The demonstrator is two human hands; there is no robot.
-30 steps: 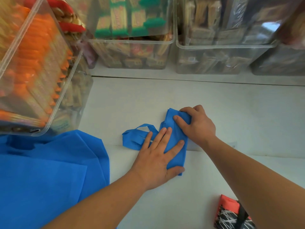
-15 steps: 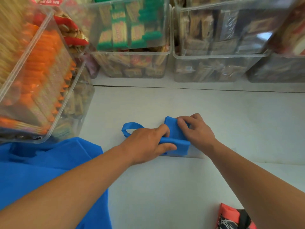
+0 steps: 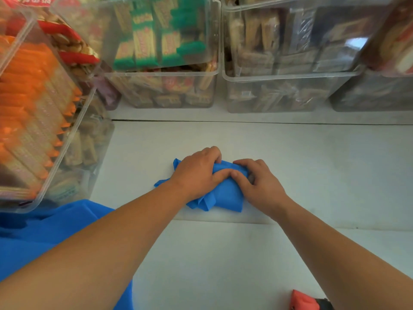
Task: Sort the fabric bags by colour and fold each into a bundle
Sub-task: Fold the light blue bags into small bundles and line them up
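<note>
A small folded blue fabric bag [image 3: 223,195] lies on the white table [image 3: 312,166] in the middle of the view. My left hand [image 3: 196,173] grips its upper left part, fingers curled over the far edge. My right hand [image 3: 257,182] grips the right end, thumb beside my left thumb on top of the bundle. Blue handle ends [image 3: 161,182] poke out to the left under my left wrist. A larger unfolded blue bag [image 3: 44,233] lies flat at the lower left, partly under my left forearm.
Clear plastic bins of packaged snacks [image 3: 161,52] line the back and left [image 3: 33,108] of the table. A red and black patterned bag [image 3: 304,302] shows at the bottom edge, partly behind my right forearm.
My left hand went from lying flat on the bag to gripping it. The handle loop at the left has been drawn in, and the bag is now a more compact bundle.
</note>
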